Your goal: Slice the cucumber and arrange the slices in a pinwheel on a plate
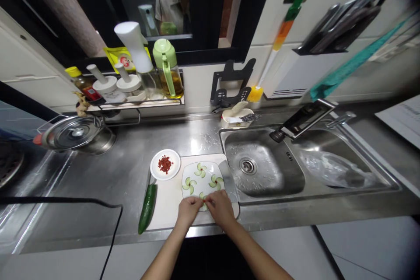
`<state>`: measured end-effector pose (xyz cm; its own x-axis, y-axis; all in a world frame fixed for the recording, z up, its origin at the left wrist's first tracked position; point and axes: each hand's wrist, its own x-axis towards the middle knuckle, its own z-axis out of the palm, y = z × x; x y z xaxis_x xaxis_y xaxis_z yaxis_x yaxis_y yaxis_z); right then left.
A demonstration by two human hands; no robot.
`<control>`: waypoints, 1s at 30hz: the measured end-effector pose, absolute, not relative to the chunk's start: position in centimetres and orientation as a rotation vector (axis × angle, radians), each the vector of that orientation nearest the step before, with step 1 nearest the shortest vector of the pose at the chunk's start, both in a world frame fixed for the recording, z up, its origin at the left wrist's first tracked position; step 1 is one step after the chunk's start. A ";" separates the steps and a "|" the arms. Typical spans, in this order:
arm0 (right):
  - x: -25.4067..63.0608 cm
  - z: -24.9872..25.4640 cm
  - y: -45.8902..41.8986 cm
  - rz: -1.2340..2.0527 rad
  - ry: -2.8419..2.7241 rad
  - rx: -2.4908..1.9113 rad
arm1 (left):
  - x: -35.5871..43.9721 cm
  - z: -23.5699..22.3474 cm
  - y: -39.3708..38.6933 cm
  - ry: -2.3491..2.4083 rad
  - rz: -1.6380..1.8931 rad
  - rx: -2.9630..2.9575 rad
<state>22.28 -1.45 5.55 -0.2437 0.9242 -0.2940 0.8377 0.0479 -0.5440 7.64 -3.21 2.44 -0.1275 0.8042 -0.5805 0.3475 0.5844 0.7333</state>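
A white square plate (207,174) rests on a pale cutting board (167,201) and carries green cucumber slices (200,169) laid out like pinwheels. Both hands meet at the plate's near edge. My left hand (188,210) and my right hand (220,208) have their fingertips pinched together over the nearest slice group, with a tiny red bit between them. A small round white dish (165,165) of chopped red chilli stands at the board's far left corner. A cucumber half (147,208) lies along the board's left side beside a knife.
A steel sink (262,170) with a tap (305,120) lies to the right, a plastic bag in its second basin. A lidded pot (77,133) stands at far left. Bottles and oil dispensers fill a rack (138,103) at the back. A black cable (65,201) crosses the counter's left.
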 end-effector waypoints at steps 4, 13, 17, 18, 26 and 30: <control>22.2 5.5 -1.5 0.956 -2.184 -1.837 | 7.5 2.9 -3.2 1.683 0.555 0.978; 21.9 5.6 -1.3 0.921 -2.265 -1.867 | 7.3 3.7 -3.3 1.742 0.543 1.058; 21.8 5.5 -1.4 0.896 -2.301 -1.877 | 7.6 4.1 -3.3 1.737 0.554 1.094; 21.8 5.5 -1.4 0.890 -2.307 -1.880 | 7.6 4.2 -3.3 1.740 0.552 1.104; 21.7 5.2 -1.4 0.872 -2.304 -1.875 | 7.9 4.5 -3.1 1.780 0.493 1.185; 21.8 5.2 -1.6 0.871 -2.259 -1.878 | 7.9 4.6 -3.1 1.789 0.488 1.210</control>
